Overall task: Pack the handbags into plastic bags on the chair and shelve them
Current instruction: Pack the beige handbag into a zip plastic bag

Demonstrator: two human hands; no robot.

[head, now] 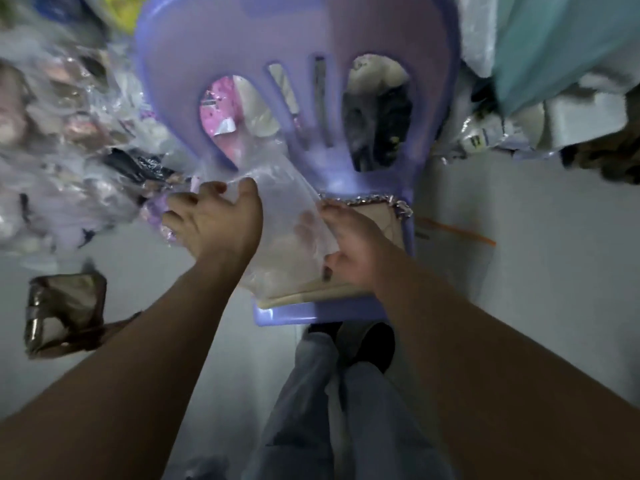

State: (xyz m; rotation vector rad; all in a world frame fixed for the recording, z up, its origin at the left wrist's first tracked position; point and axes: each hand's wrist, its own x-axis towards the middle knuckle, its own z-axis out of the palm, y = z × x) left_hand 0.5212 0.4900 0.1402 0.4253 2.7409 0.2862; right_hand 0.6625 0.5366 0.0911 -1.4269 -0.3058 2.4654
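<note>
A purple chair (294, 29) stands on the floor (526, 289). A tan handbag (379, 221) with a silver chain (363, 199) lies on the seat. A clear plastic bag (284, 206) hangs partly over it. The left hand (214, 223) pinches the bag's far edge. The right hand (349, 247) grips the bag's right side, just by the handbag. On the floor at the left lies a brown bag (65, 313), wrapped in plastic.
</note>
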